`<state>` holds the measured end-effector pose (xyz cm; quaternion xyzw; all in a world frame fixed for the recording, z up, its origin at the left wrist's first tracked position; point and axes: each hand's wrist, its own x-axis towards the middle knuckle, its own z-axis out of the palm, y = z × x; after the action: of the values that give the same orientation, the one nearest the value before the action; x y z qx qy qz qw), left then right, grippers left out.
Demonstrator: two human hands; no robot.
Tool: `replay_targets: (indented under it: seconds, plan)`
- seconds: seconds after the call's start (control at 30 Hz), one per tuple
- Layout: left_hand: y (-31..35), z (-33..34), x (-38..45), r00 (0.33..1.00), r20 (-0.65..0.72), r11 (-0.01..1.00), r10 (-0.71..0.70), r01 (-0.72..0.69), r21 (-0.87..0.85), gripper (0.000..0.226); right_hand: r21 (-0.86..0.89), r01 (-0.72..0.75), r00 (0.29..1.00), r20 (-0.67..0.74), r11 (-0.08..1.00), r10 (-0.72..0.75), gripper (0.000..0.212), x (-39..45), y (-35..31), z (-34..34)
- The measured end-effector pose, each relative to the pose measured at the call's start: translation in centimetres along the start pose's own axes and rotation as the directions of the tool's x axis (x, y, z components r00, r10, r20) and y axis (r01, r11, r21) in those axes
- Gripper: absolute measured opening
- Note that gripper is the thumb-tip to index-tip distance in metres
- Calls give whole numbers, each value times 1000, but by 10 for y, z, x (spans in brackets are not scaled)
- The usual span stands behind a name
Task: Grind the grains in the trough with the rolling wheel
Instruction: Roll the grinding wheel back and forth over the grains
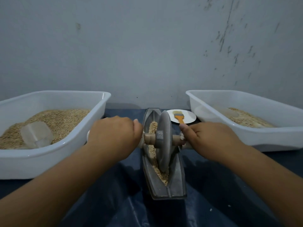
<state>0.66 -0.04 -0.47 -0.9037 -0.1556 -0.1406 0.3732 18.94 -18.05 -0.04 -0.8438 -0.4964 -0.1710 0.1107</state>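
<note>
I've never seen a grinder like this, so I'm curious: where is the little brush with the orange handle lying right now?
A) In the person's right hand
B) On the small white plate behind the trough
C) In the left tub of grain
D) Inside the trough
B: the brush lies on the white plate just beyond the trough, while the right hand grips the wheel's axle instead.

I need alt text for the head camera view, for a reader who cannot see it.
Two hands, left hand and right hand, hold the wooden axle of a grey rolling wheel standing in a narrow metal trough of grains. White tubs of grain sit at both sides; a brush lies on a plate behind.
</note>
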Motion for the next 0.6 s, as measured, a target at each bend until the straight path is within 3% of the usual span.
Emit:
replay_targets:
  seconds: [0.1,0.23,0.4,0.6]
  plan:
    - [3,3,-1,1000,13,1000,-25,25,14,62,-142,36,994,-101,989,-51,60,6,-6,1]
    - [1,16,17,994,29,994,-107,107,5,62,-23,-86,992,-94,996,84,53,29,-2,25]
    - [-7,35,52,973,71,974,-221,224,-39,47,-44,-29,963,-268,999,16,64,70,4,44]
    - [-9,38,62,972,72,974,-223,226,-33,39,-66,-75,981,-181,995,62,64,82,8,44]
